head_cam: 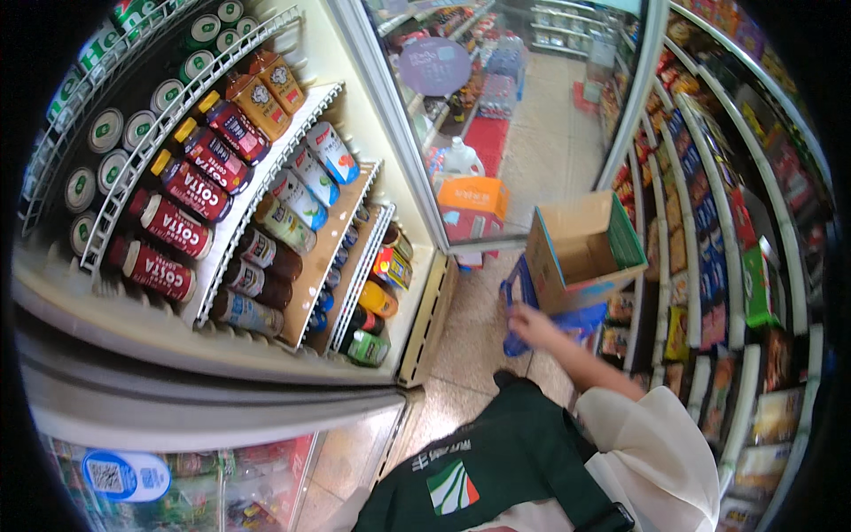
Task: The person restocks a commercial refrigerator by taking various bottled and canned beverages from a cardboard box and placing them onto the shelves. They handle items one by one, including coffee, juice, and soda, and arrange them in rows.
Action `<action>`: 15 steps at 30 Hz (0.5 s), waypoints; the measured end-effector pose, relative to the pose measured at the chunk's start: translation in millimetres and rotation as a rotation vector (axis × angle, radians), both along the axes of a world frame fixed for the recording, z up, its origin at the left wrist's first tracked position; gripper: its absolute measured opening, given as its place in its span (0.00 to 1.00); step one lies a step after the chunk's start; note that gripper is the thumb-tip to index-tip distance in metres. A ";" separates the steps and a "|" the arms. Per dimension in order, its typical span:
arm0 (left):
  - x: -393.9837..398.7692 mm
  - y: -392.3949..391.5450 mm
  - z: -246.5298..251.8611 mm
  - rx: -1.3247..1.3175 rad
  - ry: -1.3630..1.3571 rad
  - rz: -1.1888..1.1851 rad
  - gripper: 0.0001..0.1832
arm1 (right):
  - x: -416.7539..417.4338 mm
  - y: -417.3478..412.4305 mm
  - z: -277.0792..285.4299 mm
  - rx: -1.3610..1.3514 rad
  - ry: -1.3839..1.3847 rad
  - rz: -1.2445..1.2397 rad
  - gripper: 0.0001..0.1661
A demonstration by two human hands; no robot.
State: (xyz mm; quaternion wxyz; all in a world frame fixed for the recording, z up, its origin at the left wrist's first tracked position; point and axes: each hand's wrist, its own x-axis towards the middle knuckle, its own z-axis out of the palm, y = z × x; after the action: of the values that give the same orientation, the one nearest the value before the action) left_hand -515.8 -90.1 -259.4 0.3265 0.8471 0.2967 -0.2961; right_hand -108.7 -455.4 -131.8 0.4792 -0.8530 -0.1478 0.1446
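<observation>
My right hand [530,327] reaches forward over the floor, its fingers at a blue plastic thing [518,282], perhaps a stool or basket. The hand is blurred, and I cannot tell whether it grips that thing or only hovers over it. On top of the blue thing stands a cardboard box [555,266], its top open and its inside partly visible. My left hand is out of view. To my left is an upright display fridge with its glass door [558,153] swung open. Its wire shelves hold Costa coffee bottles [179,229], drink cans [106,130] and cartons [332,153].
Snack shelves [711,219] line the right side close to my arm. Through the door glass appear a clear plastic jug [463,158], an orange box [473,195] and shrink-wrapped bottles [497,96]. A second fridge door [219,485] bears a printed code. Tiled floor [465,332] shows between.
</observation>
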 end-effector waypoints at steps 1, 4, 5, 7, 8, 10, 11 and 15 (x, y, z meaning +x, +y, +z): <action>1.7 7.5 13.6 -0.016 -0.015 0.005 0.17 | 7.0 -5.1 13.3 0.201 -0.086 -0.087 0.14; 6.4 24.5 46.3 -0.068 -0.075 0.031 0.17 | -1.6 -14.5 92.6 0.306 -0.118 -0.203 0.12; 15.7 30.6 56.1 -0.085 -0.102 0.032 0.17 | -9.0 -24.9 92.1 0.297 -0.054 -0.210 0.14; 44.6 28.4 68.6 -0.163 -0.159 0.063 0.16 | -33.1 -50.5 86.3 0.341 0.234 -0.324 0.20; 61.1 24.8 75.2 -0.209 -0.189 0.096 0.16 | -46.1 -59.9 83.9 0.411 0.457 -0.428 0.23; 95.1 9.2 85.9 -0.363 -0.217 0.265 0.16 | -61.6 -76.0 71.4 0.573 0.723 -0.611 0.29; 116.0 -6.3 92.5 -0.461 -0.207 0.395 0.19 | -66.1 -91.8 53.8 0.668 0.765 -0.706 0.32; 188.1 -57.5 146.6 -0.621 -0.218 0.308 0.21 | -41.1 -124.9 25.0 1.045 0.852 -1.163 0.52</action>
State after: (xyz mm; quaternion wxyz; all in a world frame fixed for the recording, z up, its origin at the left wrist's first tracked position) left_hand -327.7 -147.6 -112.8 0.6387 0.6796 0.2802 -0.2275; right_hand -149.7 -580.4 -106.8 0.8189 -0.3394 0.4525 0.0973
